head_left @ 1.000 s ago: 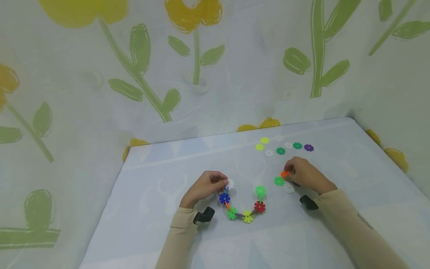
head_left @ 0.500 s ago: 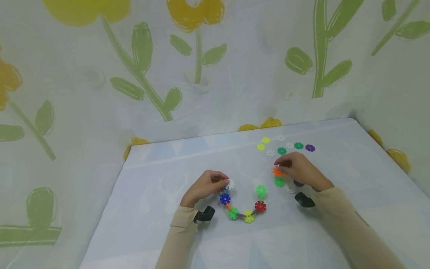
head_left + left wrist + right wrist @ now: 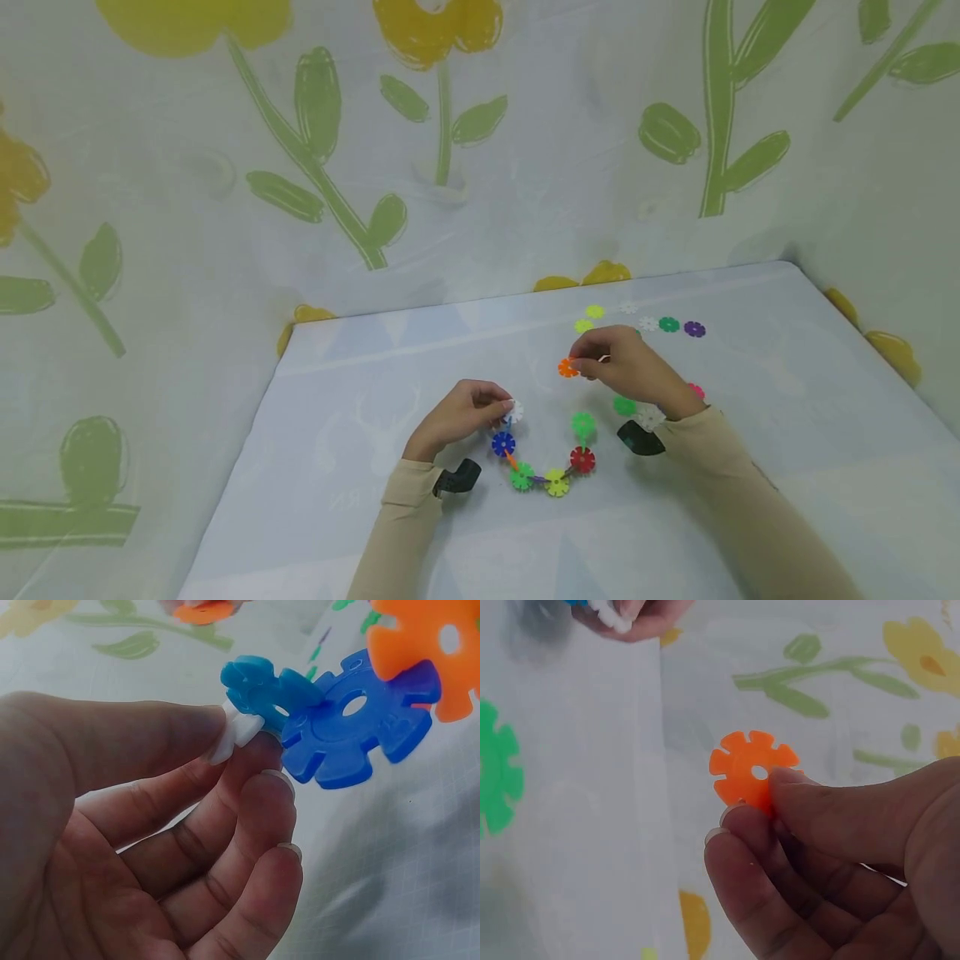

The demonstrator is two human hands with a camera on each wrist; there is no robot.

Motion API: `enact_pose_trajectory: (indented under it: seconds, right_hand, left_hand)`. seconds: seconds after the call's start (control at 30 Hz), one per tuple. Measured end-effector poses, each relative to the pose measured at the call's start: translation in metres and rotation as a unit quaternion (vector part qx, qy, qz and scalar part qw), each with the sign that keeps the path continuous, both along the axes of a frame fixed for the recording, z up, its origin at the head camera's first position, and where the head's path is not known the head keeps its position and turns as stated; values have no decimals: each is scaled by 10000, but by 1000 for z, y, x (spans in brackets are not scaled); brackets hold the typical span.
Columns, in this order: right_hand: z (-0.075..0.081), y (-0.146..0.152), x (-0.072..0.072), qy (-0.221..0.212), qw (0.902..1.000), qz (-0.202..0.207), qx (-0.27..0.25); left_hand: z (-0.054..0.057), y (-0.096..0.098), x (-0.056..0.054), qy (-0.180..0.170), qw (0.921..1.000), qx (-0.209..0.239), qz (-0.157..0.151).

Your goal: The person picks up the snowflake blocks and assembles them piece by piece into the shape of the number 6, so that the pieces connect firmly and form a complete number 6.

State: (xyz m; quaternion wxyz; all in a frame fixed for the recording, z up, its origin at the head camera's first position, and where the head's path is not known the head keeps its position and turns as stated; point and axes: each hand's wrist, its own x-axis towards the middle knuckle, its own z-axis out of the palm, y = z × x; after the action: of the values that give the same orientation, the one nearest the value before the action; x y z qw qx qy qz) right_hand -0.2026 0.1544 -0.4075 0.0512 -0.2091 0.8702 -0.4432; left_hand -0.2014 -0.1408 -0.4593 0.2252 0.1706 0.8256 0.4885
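Observation:
My left hand (image 3: pixel 461 419) pinches a white notched disc (image 3: pixel 514 411) at one end of a curved chain of interlocked plastic discs. From it the chain runs through a teal disc (image 3: pixel 266 688), a blue disc (image 3: pixel 503 443), an orange disc (image 3: pixel 442 656), a green disc (image 3: pixel 522 477), a yellow disc (image 3: pixel 557 482) and a red disc (image 3: pixel 582 459) to a light green disc (image 3: pixel 583 424). A loose orange disc (image 3: pixel 746 766) sits between the thumb and fingertips of my right hand (image 3: pixel 626 364), held above the table, to the right of and farther back than the white disc.
Loose discs lie at the back right of the table (image 3: pixel 337 533), among them yellow (image 3: pixel 595 312), green (image 3: pixel 669 324) and purple (image 3: pixel 694 329) ones. Nearer the right forearm are a green disc (image 3: pixel 624 406), a white disc (image 3: pixel 652 416) and a partly hidden pink disc (image 3: pixel 697 391).
The right hand has lifted the orange disc from beside the green and white loose discs and carried it left. The left hand has stayed in place on the white disc.

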Motion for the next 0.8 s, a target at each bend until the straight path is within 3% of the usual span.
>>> enact_pose_trajectory:
  seconds: [0.4,0.8]
  right_hand:
    - [-18,-32,3,-30,9985,552,3]
    - [-28,-49,4,-232,9962,837,6]
  left_hand:
    - [0,1,-1,-7,10000,40,-37]
    - [-1,0,-2,21,9999,117,-74]
